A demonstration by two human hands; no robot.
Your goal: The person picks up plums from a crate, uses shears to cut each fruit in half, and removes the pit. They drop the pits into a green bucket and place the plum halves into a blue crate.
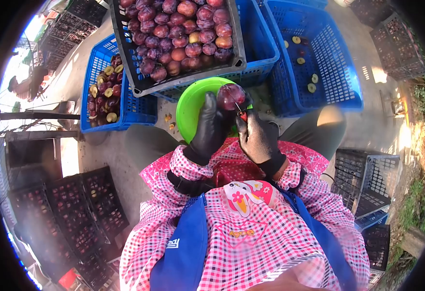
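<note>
A dark red plum (231, 96) is held up over the bright green basin (185, 109). My left hand (207, 128), in a black glove, grips the plum from the left with its thumb raised; the other fingers are mostly hidden behind the fruit. In my right hand (262, 138), also gloved in black, is a small knife (243, 115) with a red handle. Its thin blade lies against the plum's lower right side. Just beyond the basin, a black crate (241, 48) heaped with whole plums rests tilted on a blue crate (263, 63).
To the left, a blue crate (85, 104) holds cut plums with yellow flesh showing. Another blue crate (355, 92) at the right has a few cut pieces on its floor. Plum-filled black crates (72, 208) stand at lower left, and a black crate (367, 182) stands at right.
</note>
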